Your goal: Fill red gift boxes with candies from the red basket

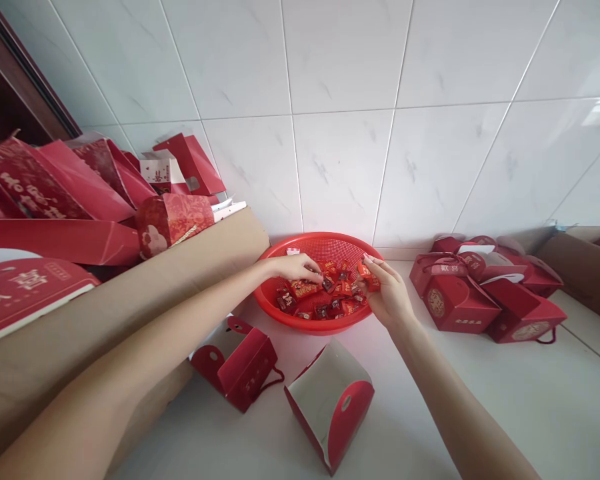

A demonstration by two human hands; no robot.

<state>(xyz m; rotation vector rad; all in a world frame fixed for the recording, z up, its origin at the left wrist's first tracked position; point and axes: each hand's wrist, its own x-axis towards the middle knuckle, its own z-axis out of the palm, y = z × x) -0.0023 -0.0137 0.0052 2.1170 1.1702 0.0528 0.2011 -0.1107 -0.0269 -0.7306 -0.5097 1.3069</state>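
A red plastic basket (pixel 320 325) against the tiled wall holds many small wrapped candies (pixel 343 288). My left hand (pixel 300 268) reaches into it from the left, fingers pinched together at a dark red candy (pixel 327 283). Over the basket's right rim, my right hand (pixel 386 290) is closed on orange-red wrapped candy (pixel 368 275). In front of the basket stands an open red box (pixel 347 417) with a pale inside. Left of that box is another open red box (pixel 247 367) with a cord handle, partly below my left forearm.
A large cardboard carton (pixel 215 250) full of red gift bags and boxes (pixel 80 180) fills the left side. Several red boxes (pixel 463 303) cluster on the counter at the right. Beyond them sits another brown carton (pixel 583 273).
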